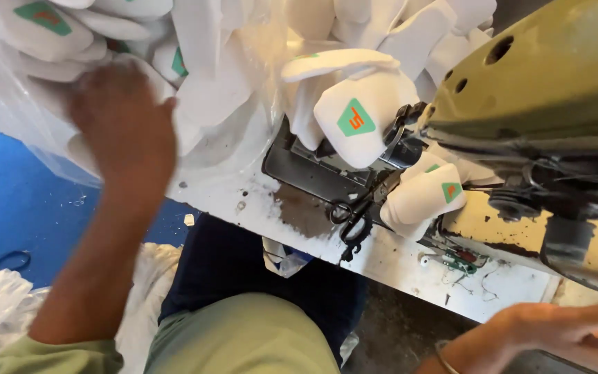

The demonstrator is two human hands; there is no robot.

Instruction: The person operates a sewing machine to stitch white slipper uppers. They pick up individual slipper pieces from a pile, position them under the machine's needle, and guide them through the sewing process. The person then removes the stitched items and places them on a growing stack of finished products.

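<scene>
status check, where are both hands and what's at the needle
Left hand flat on heap of white fabric pieces, no grip. Right hand open, low, holding nothing. White piece with green diamond patch at olive sewing machine. Black scissors lie alongside.

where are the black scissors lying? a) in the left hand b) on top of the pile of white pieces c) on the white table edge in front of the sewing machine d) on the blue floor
c: the black scissors lie on the white table just in front of the sewing machine, touched by neither hand.
</scene>
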